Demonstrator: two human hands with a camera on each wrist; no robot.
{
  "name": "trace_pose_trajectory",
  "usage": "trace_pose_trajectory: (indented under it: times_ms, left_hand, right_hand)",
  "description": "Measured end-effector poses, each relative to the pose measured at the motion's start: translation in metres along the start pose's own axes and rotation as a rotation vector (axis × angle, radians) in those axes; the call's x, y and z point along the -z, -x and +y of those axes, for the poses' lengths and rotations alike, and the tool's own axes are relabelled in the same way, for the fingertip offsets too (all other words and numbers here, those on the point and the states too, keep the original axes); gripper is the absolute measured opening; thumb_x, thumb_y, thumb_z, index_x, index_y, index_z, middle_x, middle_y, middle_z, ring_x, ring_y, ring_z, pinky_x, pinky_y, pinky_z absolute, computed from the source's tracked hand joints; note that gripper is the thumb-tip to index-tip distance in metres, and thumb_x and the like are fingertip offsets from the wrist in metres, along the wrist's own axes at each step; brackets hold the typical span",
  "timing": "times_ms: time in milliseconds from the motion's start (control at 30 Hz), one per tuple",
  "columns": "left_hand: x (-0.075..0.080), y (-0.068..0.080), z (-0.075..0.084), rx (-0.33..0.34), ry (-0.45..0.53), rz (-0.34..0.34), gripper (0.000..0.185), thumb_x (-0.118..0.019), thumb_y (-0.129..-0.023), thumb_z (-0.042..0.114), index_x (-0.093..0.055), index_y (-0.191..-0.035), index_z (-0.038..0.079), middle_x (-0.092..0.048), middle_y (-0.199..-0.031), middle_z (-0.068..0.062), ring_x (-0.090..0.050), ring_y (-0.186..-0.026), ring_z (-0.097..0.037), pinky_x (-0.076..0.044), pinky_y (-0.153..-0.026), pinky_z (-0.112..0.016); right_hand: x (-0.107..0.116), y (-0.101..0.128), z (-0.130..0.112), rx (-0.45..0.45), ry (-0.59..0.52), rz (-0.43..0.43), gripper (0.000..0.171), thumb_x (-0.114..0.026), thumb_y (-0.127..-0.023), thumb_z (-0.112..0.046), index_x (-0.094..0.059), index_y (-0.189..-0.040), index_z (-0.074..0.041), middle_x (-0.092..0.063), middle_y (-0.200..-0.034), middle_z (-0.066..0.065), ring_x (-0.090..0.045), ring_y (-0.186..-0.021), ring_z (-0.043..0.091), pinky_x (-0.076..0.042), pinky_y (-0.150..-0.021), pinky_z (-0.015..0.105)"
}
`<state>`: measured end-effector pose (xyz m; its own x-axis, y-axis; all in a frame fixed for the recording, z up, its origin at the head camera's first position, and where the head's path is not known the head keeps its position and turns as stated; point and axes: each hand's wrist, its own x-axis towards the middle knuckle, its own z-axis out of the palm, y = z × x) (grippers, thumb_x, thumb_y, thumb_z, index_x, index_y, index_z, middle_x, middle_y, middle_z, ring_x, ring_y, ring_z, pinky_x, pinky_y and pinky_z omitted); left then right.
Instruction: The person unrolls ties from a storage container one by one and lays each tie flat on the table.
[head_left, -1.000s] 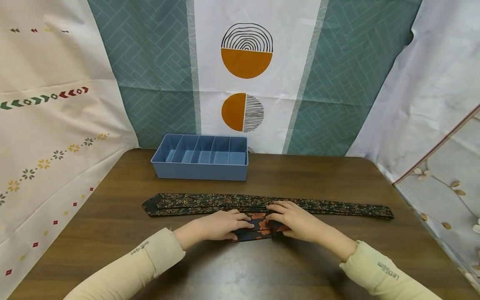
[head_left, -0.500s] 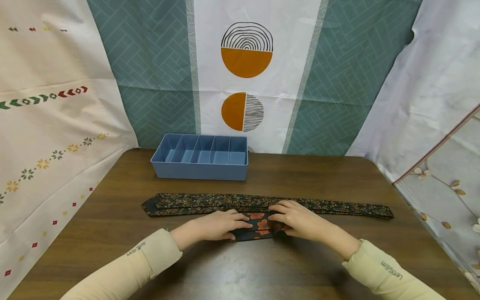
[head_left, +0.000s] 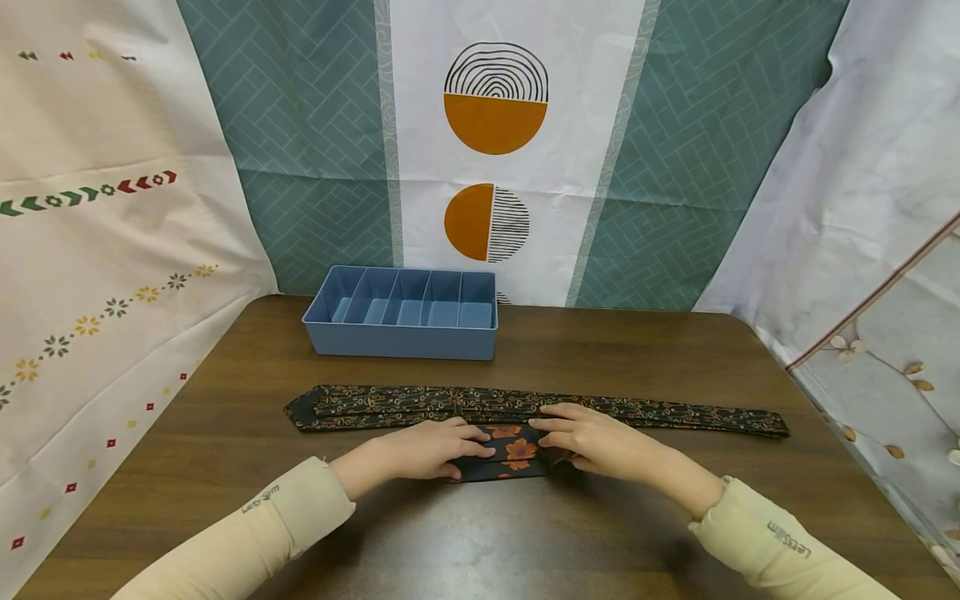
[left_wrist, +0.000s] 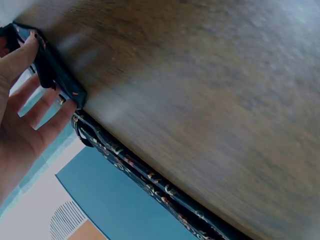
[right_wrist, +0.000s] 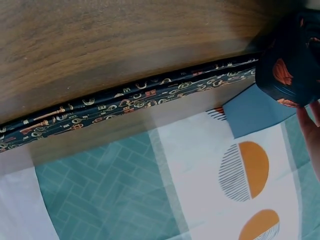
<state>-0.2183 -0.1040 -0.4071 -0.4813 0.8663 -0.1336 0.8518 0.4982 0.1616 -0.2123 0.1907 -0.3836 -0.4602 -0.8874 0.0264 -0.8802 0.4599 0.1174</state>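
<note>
We are working at a dark brown wooden table (head_left: 675, 358) hemmed in by hanging cloths: a teal herringbone curtain (head_left: 315, 150) with a white panel of orange half-circles (head_left: 495, 125) behind, pale embroidered fabric (head_left: 90, 250) at the left. Our left hand (head_left: 420, 450) and right hand (head_left: 592, 437) are pinching a folded floral necktie (head_left: 506, 458) at the table's near middle. A second patterned necktie (head_left: 660, 414) is lying stretched out just behind it. A blue divided organiser tray (head_left: 401, 342) is sitting farther back.
</note>
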Motion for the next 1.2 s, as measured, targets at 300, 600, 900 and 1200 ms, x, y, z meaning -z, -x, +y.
trace_pose_trajectory:
  times_ms: [300,600,900,1200]
  left_hand:
    - [0.002,0.006,-0.002,0.028,0.051,-0.009,0.052,-0.065,-0.089,0.022,-0.05,-0.139,0.02,-0.046,-0.143,-0.003,-0.046,-0.126,-0.021,-0.048,-0.096,-0.035]
    - [0.001,0.009,-0.004,0.041,0.068,-0.027,0.053,-0.065,-0.089,0.021,-0.049,-0.139,0.021,-0.044,-0.145,-0.002,-0.044,-0.129,-0.022,-0.048,-0.096,-0.037]
    - [0.002,0.012,-0.006,0.03,0.066,-0.014,0.052,-0.065,-0.088,0.02,-0.05,-0.138,0.019,-0.045,-0.144,-0.004,-0.045,-0.128,-0.023,-0.047,-0.098,-0.035]
    - [0.001,0.018,-0.009,0.047,0.098,-0.006,0.051,-0.066,-0.088,0.019,-0.052,-0.137,0.019,-0.047,-0.142,-0.004,-0.045,-0.128,-0.024,-0.047,-0.099,-0.039]
  right_hand:
    - [0.001,0.003,0.0,0.018,0.003,0.015,0.049,-0.078,-0.076,-0.012,-0.061,-0.122,-0.009,-0.056,-0.132,0.01,-0.05,-0.125,0.031,-0.047,-0.099,0.043]
    - [0.006,0.001,0.007,0.071,-0.008,0.018,0.041,-0.075,-0.08,-0.02,-0.063,-0.118,-0.009,-0.057,-0.129,0.012,-0.054,-0.119,0.03,-0.051,-0.093,0.04]
    - [0.017,-0.002,0.01,0.102,0.024,-0.039,0.036,-0.069,-0.085,-0.033,-0.064,-0.116,-0.015,-0.057,-0.129,0.011,-0.055,-0.116,0.027,-0.051,-0.092,0.039]
    - [0.025,-0.006,0.009,0.074,-0.007,-0.125,0.036,-0.071,-0.083,-0.033,-0.062,-0.114,-0.016,-0.054,-0.129,0.013,-0.056,-0.113,0.027,-0.052,-0.088,0.037]
